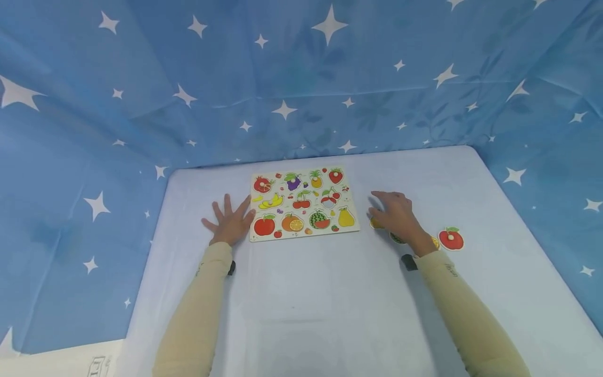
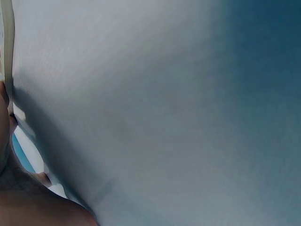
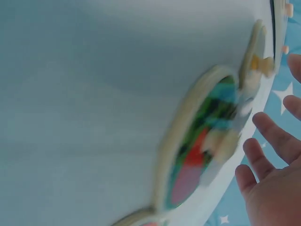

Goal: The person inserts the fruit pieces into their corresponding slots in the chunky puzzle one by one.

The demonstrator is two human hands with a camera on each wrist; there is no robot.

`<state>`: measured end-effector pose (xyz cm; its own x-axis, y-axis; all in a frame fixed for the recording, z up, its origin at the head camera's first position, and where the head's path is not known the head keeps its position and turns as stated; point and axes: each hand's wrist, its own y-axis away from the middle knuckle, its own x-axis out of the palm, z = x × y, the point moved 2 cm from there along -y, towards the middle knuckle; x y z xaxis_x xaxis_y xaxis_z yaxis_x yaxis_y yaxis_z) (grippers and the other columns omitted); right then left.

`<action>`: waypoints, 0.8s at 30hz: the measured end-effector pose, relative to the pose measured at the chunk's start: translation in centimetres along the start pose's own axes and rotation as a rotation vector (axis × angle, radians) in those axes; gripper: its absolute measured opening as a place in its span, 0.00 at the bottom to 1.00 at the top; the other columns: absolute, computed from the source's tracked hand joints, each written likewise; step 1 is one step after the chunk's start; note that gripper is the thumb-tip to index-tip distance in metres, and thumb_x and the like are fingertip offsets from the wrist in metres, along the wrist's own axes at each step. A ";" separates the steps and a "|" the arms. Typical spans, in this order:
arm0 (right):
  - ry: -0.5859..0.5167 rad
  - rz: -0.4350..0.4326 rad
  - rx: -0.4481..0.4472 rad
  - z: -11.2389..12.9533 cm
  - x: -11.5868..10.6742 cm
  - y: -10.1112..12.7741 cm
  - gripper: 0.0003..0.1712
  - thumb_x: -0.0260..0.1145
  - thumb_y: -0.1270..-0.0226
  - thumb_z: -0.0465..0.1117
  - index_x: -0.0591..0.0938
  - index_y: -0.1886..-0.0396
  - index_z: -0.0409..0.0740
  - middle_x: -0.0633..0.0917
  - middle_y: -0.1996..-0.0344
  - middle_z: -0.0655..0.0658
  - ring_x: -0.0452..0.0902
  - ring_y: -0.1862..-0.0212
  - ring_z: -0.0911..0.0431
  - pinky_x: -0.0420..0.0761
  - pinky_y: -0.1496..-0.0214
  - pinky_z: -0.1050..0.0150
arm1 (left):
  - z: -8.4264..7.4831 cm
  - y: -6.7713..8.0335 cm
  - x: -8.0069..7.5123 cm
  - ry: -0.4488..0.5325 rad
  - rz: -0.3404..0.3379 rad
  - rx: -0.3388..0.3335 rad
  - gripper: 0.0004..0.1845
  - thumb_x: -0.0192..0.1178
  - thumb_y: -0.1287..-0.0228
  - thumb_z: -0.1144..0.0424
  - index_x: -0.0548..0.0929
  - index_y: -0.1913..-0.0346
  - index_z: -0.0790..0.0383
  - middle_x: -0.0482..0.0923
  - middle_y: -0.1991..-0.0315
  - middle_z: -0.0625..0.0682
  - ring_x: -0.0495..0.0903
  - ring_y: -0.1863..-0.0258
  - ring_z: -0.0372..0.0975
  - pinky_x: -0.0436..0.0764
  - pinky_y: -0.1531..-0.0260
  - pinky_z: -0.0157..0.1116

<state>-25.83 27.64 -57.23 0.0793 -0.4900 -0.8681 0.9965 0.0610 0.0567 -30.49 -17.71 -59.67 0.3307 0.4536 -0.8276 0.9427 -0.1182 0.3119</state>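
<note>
The left hand is spread flat, thumb and forefinger at the left edge of the fruit puzzle board lying on the desk. Over to the right, the right hand hovers, fingers parted, gripping nothing, above the loose watermelon piece, the apple piece resting farther right!

- Before you and at both sides hangs a blue fabric curtain with white four-pointed stars.
- You have before you a pale table with rounded far corners.
- At lower left, you see a cream printed surface.
</note>
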 end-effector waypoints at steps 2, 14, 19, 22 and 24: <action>-0.003 -0.004 -0.003 -0.6 -0.1 0.5 0.32 0.68 0.22 0.44 0.75 0.24 0.34 0.75 0.28 0.28 0.61 0.26 0.26 0.57 0.30 0.25 | 0.0 0.0 0.3 0.010 0.008 -0.003 0.38 0.42 0.16 0.38 0.49 0.11 0.41 0.19 0.14 0.63 0.14 0.20 0.66 0.18 0.37 0.78; -0.038 0.017 0.023 -2.4 -1.0 3.4 0.32 0.67 0.21 0.46 0.75 0.24 0.36 0.74 0.26 0.28 0.58 0.24 0.29 0.53 0.27 0.25 | 0.3 -0.2 0.6 0.003 0.014 0.006 0.38 0.42 0.17 0.38 0.48 0.11 0.41 0.17 0.14 0.62 0.12 0.21 0.66 0.17 0.38 0.78; -0.021 0.012 -0.002 -2.9 -1.7 4.1 0.30 0.67 0.20 0.43 0.76 0.25 0.35 0.75 0.27 0.27 0.58 0.25 0.28 0.54 0.29 0.25 | 0.1 -0.1 0.1 -0.006 0.009 0.002 0.38 0.42 0.16 0.38 0.48 0.11 0.41 0.17 0.14 0.62 0.13 0.21 0.66 0.18 0.38 0.78; -0.005 0.002 -0.015 -3.4 -2.3 4.6 0.28 0.66 0.20 0.42 0.76 0.27 0.33 0.75 0.29 0.26 0.59 0.26 0.26 0.55 0.30 0.24 | 0.0 -0.1 0.0 -0.023 0.010 -0.002 0.38 0.41 0.16 0.38 0.48 0.11 0.41 0.17 0.14 0.63 0.14 0.20 0.67 0.18 0.37 0.79; 0.009 -0.015 -0.022 -3.8 -2.8 5.1 0.27 0.66 0.20 0.40 0.77 0.28 0.32 0.76 0.30 0.25 0.60 0.27 0.25 0.56 0.31 0.23 | 0.1 -0.2 0.0 -0.021 0.008 -0.002 0.38 0.41 0.16 0.37 0.48 0.11 0.41 0.18 0.14 0.63 0.14 0.20 0.67 0.18 0.37 0.79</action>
<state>-21.02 32.66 -56.37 0.0642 -0.4828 -0.8734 0.9968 0.0726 0.0331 -30.62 -17.77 -59.80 0.3393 0.4344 -0.8344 0.9399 -0.1204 0.3196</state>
